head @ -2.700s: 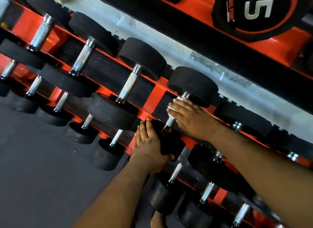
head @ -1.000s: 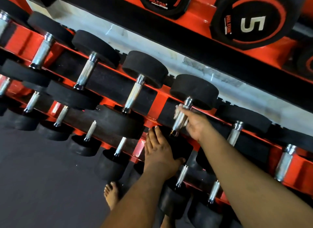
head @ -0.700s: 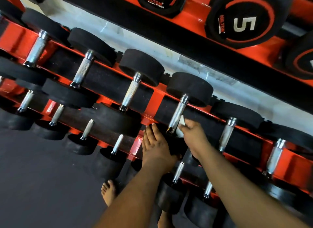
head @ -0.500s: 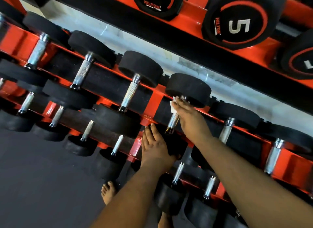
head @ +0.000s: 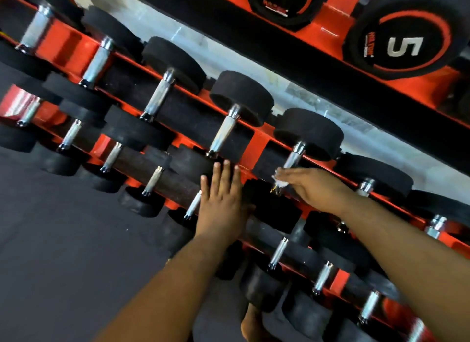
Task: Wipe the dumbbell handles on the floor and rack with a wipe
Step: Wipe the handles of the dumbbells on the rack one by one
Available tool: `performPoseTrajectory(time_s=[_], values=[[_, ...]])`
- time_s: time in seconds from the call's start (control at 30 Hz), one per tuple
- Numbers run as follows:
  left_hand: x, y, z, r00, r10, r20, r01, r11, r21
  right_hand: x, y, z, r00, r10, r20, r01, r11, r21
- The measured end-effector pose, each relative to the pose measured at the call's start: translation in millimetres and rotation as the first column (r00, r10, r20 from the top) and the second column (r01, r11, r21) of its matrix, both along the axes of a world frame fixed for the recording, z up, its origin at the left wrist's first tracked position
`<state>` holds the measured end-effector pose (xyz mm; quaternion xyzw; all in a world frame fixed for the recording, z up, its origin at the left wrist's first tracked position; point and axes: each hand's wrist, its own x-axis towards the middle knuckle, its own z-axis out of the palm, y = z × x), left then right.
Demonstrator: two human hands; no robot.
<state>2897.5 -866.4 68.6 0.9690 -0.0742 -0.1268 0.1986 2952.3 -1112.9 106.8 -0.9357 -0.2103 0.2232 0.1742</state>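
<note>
Apparently for balance, left hand [head: 220, 199] rests flat on the rack [head: 256, 143]; right hand [head: 312, 187] pinches a wipe [head: 278, 182] against the dumbbell handle [head: 292, 159].

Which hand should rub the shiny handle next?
Probably the right hand: it pinches the wipe at the handle. The left hand lies flat on the rack, without a wipe.

A red steel rack [head: 258, 144] with black padded rails carries rows of black round-headed dumbbells with chrome handles [head: 223, 131]. Above this rack, another red shelf [head: 328, 28] holds a black dumbbell marked 5 [head: 404, 36]. Below the rack lies dark grey floor [head: 63, 252].
</note>
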Motion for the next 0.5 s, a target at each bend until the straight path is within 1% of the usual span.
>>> performPoseTrajectory(time_s=[0.07,0.13,0.2,0.23,0.3,0.33,0.37,0.4,0.43,0.47,0.5], values=[[14.3,24.8,-0.4,0.995,0.09,0.046,-0.091,0.995,0.026,10.6,26.9,-6.6,0.983,-0.166,0.072,0.153,0.975,0.16],[30.0,48.2,0.2,0.982,0.191,0.004,-0.191,0.981,0.035,26.0,59.9,-17.9,0.945,-0.303,0.124,0.264,0.929,0.258],[44.3,64.9,0.6,0.967,0.246,-0.07,-0.245,0.969,0.022,39.6,90.6,-27.3,0.918,-0.361,0.164,0.304,0.907,0.292],[52.0,73.0,-0.2,0.962,0.254,-0.1,-0.254,0.967,0.016,47.0,107.2,-32.8,0.919,-0.345,0.192,0.278,0.911,0.305],[64.7,80.1,-2.2,0.96,0.229,-0.163,-0.232,0.973,-0.003,61.1,132.4,-41.8,0.929,-0.265,0.26,0.173,0.929,0.328],[69.9,80.2,-2.2,0.958,0.21,-0.194,-0.217,0.976,-0.01,69.2,141.4,-45.2,0.933,-0.202,0.297,0.11,0.948,0.299],[74.0,78.5,-2.0,0.954,0.201,-0.222,-0.209,0.978,-0.012,75.7,148.7,-49.0,0.943,-0.118,0.312,0.046,0.973,0.228],[78.0,78.3,-2.6,0.948,0.202,-0.246,-0.212,0.977,-0.015,82.3,155.9,-54.3,0.952,0.004,0.306,-0.043,0.992,0.121],[79.8,75.4,-2.1,0.941,0.205,-0.269,-0.217,0.976,-0.016,85.9,157.6,-58.1,0.943,0.165,0.289,-0.17,0.985,-0.011],[81.6,74.1,-1.7,0.934,0.21,-0.288,-0.226,0.974,-0.023,90.0,157.5,-61.0,0.913,0.324,0.249,-0.296,0.944,-0.144],[81.2,71.5,-1.2,0.929,0.213,-0.302,-0.233,0.972,-0.032,94.2,151.4,-61.7,0.881,0.422,0.215,-0.369,0.896,-0.247]])
